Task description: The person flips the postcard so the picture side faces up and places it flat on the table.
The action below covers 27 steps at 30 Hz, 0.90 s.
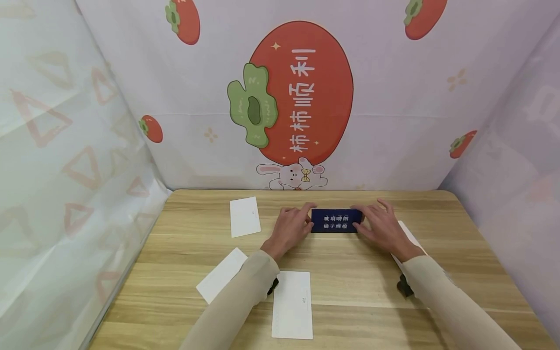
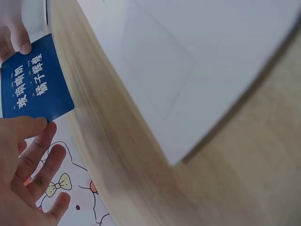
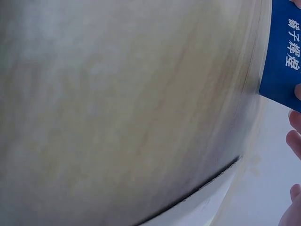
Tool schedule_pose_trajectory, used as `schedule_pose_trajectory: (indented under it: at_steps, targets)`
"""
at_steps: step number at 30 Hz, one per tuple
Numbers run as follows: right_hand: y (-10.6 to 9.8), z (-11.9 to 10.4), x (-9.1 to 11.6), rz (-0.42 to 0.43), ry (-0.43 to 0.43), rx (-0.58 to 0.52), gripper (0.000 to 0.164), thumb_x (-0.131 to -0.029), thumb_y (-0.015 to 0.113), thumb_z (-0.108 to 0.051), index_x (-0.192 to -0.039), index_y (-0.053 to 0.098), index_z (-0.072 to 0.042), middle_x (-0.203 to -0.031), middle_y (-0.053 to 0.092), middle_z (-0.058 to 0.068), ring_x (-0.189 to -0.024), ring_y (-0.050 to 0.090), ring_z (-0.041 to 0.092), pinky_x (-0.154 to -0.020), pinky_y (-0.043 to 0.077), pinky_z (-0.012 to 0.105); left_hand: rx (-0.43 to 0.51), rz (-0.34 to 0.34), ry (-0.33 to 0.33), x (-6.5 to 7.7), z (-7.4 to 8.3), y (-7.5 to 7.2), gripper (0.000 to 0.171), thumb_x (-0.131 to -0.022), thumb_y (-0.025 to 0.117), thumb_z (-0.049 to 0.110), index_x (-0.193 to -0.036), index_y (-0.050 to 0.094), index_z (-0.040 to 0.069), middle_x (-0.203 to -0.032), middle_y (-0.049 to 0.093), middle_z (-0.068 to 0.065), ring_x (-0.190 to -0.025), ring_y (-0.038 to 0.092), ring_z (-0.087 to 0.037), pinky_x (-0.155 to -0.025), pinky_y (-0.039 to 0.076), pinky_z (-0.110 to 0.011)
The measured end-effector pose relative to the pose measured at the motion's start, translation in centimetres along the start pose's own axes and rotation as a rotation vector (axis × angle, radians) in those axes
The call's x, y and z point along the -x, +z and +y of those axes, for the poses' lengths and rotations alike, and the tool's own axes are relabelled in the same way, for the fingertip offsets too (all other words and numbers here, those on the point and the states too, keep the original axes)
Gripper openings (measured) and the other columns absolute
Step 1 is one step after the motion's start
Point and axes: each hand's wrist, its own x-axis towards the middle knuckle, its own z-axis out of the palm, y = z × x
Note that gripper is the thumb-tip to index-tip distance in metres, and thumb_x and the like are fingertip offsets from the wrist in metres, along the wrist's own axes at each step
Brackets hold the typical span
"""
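Note:
A dark blue card (image 1: 336,221) with two rows of white Chinese characters is held up near the back of the table, its printed side toward me. My left hand (image 1: 288,226) pinches its left edge between thumb and fingers. At the opposite edge, my right hand (image 1: 382,226) pinches it the same way. In the left wrist view, the left thumb and a fingertip meet at the edge of the card (image 2: 35,80), and the other fingers are spread apart. Only part of the card (image 3: 281,61) and some fingertips of the right hand (image 3: 294,139) show in the right wrist view.
White cards lie on the wooden table (image 1: 350,301): one at back left (image 1: 245,217), one partly under the left forearm (image 1: 220,274), one front centre (image 1: 292,305). Another white card (image 1: 408,235) is partly hidden by the right arm. A printed cloth (image 1: 376,146) hangs behind the table.

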Motion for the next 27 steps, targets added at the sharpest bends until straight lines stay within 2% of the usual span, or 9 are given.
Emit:
schedule_pose_trajectory:
  at_steps: [8,14,22,27]
  targets:
    - [0.1,-0.2,-0.2,-0.134,0.092,-0.015,0.075,-0.089,0.089,-0.015,-0.155,0.054,-0.006,-0.092,0.072,0.006,-0.101,0.072,0.032,-0.122,0.029,0.072,-0.029,-0.008,-0.006,-0.3,0.0,-0.1,0.069,-0.102,0.079,0.026,-0.163,0.046,0.026,-0.102,0.082,0.011,-0.099,0.076,-0.012,-0.113,0.048,-0.045]
    - [0.1,-0.3,-0.2,-0.162,0.117,-0.009,0.083,-0.088,0.089,-0.015,-0.160,0.048,-0.008,-0.090,0.070,0.004,-0.100,0.071,0.032,-0.123,0.027,0.071,-0.060,-0.014,-0.003,-0.5,0.2,0.2,0.071,-0.101,0.081,0.027,-0.163,0.046,0.025,-0.098,0.080,0.011,-0.096,0.075,-0.012,-0.116,0.046,-0.047]
    - [0.2,-0.3,0.3,-0.208,0.144,-0.014,0.090,-0.087,0.090,-0.021,-0.162,0.042,-0.008,-0.102,0.075,0.012,-0.111,0.071,0.039,-0.123,0.026,0.073,-0.087,-0.036,-0.011,-0.6,0.2,0.7,0.077,-0.100,0.081,0.030,-0.166,0.042,0.025,-0.090,0.075,0.012,-0.093,0.073,-0.012,-0.116,0.046,-0.049]
    - [0.4,-0.3,0.3,-0.227,0.151,-0.018,0.095,-0.086,0.092,-0.023,-0.164,0.040,-0.009,-0.102,0.075,0.011,-0.113,0.071,0.039,-0.123,0.025,0.075,-0.101,-0.056,-0.008,-0.5,0.3,0.9,0.083,-0.100,0.082,0.034,-0.169,0.037,0.027,-0.091,0.077,0.007,-0.095,0.073,-0.016,-0.115,0.047,-0.049]
